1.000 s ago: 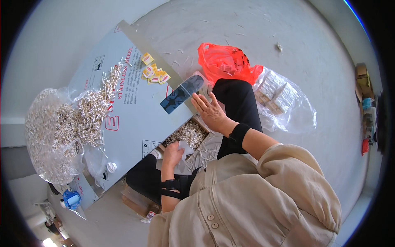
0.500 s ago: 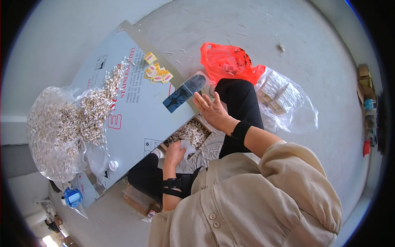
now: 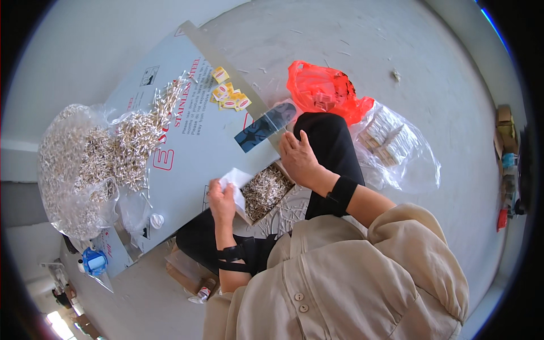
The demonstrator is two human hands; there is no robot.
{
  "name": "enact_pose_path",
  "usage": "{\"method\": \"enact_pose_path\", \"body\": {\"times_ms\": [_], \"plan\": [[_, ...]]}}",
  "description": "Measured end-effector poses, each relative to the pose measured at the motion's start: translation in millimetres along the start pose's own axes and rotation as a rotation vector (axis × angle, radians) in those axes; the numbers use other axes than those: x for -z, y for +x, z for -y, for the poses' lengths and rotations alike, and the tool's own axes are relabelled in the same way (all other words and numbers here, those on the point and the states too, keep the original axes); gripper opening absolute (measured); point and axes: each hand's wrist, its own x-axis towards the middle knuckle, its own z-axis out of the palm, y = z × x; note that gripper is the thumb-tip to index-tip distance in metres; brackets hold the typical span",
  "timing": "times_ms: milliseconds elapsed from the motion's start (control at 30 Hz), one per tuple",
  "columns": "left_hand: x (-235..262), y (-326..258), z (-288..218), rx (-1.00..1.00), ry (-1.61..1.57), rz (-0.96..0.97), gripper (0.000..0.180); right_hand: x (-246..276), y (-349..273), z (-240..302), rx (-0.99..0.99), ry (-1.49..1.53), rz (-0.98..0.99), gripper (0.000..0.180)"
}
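Note:
My left hand (image 3: 222, 201) is closed on a small white plastic bag (image 3: 238, 178), at the near edge of the table beside an open cardboard box. Loose cotton swabs (image 3: 264, 191) fill that box (image 3: 247, 219), which sits between my knees. My right hand (image 3: 300, 160) is open, its fingers stretched out, by the box's far right corner and the table edge. Beyond its fingertips lies a strip of dark blue patterned film (image 3: 265, 127). I cannot tell whether those fingertips touch the table edge.
On the table (image 3: 187, 170), a large clear bag (image 3: 73, 170) spills swabs (image 3: 133, 147) at left. Yellow-and-white packets (image 3: 231, 97) lie near the far edge. A red plastic bag (image 3: 326, 90) and a clear bag of white packs (image 3: 391, 139) lie right of my knee. Scattered swabs dot the floor.
My left hand has lifted up and to the left with the white bag, uncovering more of the swab box. My right hand stays open near the table edge. The view has shifted slightly.

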Motion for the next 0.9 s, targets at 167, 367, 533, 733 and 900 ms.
{"method": "enact_pose_path", "body": {"times_ms": [167, 367, 533, 733, 900], "plan": [[11, 20, 12, -0.092, 0.288, -0.129, 0.017, 2, 9, 5, 0.058, 0.375, -0.122, 0.056], [4, 22, 29, -0.07, 0.351, -0.11, 0.017, -19, 42, 5, -0.119, 0.536, -0.248, 0.08], [1, 19, 31, -0.084, 0.329, -0.173, 0.017, -23, 44, 22, -0.073, 0.501, -0.123, 0.083], [1, 17, 31, -0.074, 0.389, -0.153, 0.019, -21, 40, 15, 0.023, 0.504, -0.111, 0.079], [12, 19, 12, 0.064, 0.15, -0.089, 0.017, -9, 34, 21, 0.111, 0.95, -0.04, 0.067]]}}
